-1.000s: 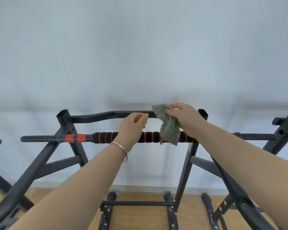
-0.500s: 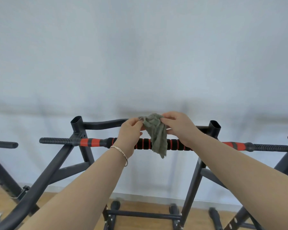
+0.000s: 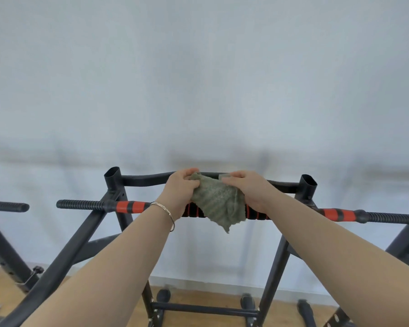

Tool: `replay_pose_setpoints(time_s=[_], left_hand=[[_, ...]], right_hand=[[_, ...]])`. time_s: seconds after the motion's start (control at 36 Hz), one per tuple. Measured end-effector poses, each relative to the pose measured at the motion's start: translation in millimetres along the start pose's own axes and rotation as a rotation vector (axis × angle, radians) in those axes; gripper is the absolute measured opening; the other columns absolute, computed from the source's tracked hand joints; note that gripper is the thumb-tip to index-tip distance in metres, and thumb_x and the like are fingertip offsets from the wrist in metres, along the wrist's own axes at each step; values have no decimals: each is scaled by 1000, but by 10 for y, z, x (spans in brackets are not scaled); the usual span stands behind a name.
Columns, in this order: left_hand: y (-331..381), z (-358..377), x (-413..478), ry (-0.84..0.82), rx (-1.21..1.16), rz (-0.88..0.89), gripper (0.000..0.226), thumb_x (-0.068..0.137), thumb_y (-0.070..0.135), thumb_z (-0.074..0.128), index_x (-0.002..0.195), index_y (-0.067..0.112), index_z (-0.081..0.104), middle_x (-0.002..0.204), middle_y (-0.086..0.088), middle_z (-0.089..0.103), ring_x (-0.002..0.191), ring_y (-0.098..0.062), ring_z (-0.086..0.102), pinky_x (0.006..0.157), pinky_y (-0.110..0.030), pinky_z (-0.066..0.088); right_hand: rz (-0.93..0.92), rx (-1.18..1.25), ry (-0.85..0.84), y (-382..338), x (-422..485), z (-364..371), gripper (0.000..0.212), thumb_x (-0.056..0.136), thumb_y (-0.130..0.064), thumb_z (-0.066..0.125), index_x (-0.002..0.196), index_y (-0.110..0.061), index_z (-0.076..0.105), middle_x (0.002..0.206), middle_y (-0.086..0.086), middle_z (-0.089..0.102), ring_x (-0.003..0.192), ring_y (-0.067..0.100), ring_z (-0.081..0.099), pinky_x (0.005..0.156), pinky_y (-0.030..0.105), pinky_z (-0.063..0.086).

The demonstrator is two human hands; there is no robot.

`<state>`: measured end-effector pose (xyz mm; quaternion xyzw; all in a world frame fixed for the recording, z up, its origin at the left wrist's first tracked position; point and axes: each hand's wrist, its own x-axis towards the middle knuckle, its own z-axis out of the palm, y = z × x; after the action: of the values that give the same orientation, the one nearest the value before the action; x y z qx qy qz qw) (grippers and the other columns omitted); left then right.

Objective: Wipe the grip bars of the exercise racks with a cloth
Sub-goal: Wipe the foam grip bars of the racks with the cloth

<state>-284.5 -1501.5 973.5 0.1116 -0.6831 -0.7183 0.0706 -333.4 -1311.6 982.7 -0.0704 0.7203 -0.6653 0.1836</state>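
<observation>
Hands hold a green cloth (image 3: 219, 201) over the striped grip bar (image 3: 130, 207) of a black rack (image 3: 273, 270). Left hand (image 3: 181, 191) and right hand (image 3: 247, 188) each pinch an upper corner. Best to wrap it round the bar, then slide sideways.

Left hand (image 3: 178, 192), off cloth (image 3: 219, 204) a second ago, now grips its left edge. Right hand (image 3: 248, 190) shifted to right edge. Cloth, earlier bunched, hanging narrow, now spread wide between hands, covering middle of striped grip bar (image 3: 128, 207).
</observation>
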Motion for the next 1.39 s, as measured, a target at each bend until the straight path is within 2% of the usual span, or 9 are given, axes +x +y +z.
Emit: replay_pose_setpoints(time_s=[0.28, 0.42, 0.56, 0.72, 0.81, 0.89, 1.0, 1.11, 1.39], left_hand=[[34, -198, 165, 159, 429, 239, 32, 99, 12, 41, 122, 29, 56, 119, 2, 64, 100, -18, 62, 85, -33, 51], [-180, -95, 171, 335, 1443, 497, 36, 96, 24, 46, 132, 22, 50, 129, -5, 50, 111, -30, 48, 84, -42, 44], [-410, 160, 152, -186, 1881, 705, 13, 96, 18, 46, 108, 16, 49, 91, 0, 50, 78, -24, 50, 61, -36, 47], [-514, 164, 180, -148, 1883, 691, 24, 94, 19, 49, 116, 20, 38, 82, 3, 50, 67, -23, 52, 55, -32, 46], [-514, 192, 175, -129, 1893, 645, 27, 92, 21, 54, 115, 17, 40, 77, 1, 53, 64, -23, 55, 54, -32, 47], [-507, 204, 171, -145, 1901, 620, 25, 92, 22, 53, 114, 16, 42, 77, 0, 55, 65, -24, 56, 51, -30, 43], [-460, 145, 228, -84, 1782, 514, 34, 101, 33, 28, 88, 15, 54, 75, 0, 58, 69, -24, 58, 56, -30, 40], [-444, 84, 233, 0, 1663, 436, 56, 101, 40, 16, 64, 16, 50, 64, -1, 54, 59, -20, 51, 56, -29, 36], [-435, 42, 63, -171, 1912, 618, 11, 94, 19, 49, 92, 17, 38, 62, 3, 40, 58, -21, 53, 55, -30, 49]], right_hand=[[-15, -188, 100, -122, 51, -158, 25, 97, 3, 41, 108, -1, 64, 104, 22, 69, 84, 35, 75, 71, 39, 63], [-67, -643, 166, 83, 154, -162, 20, 98, -13, 43, 100, -18, 63, 91, 4, 73, 78, 19, 73, 73, 34, 61], [-53, -1180, 77, 260, 160, -89, 26, 102, -29, 39, 90, -11, 52, 79, 3, 58, 78, 27, 60, 68, 38, 52], [-8, -1368, 57, 324, 177, -53, 46, 101, -38, 24, 81, -11, 56, 64, 4, 69, 59, 23, 68, 71, 33, 54], [-191, -1526, 103, 390, 138, -59, 9, 98, -19, 46, 95, -11, 47, 70, 3, 50, 74, 29, 59, 67, 35, 52], [-249, -1520, 194, 545, 71, -56, 36, 87, -7, 61, 120, -11, 50, 63, 2, 36, 61, 27, 47, 48, 28, 34], [-596, -1525, 519, 846, 39, -84, 29, 78, -11, 69, 64, -18, 44, 50, -2, 29, 41, 23, 31, 46, 28, 23], [-705, -1426, 613, 969, -15, -71, 36, 100, -30, 41, 67, -17, 48, 59, -2, 45, 56, 22, 41, 56, 35, 31], [97, -1385, 22, 241, 245, -79, 54, 101, -56, 28, 83, -14, 57, 88, 5, 67, 74, 19, 62, 71, 35, 49]])
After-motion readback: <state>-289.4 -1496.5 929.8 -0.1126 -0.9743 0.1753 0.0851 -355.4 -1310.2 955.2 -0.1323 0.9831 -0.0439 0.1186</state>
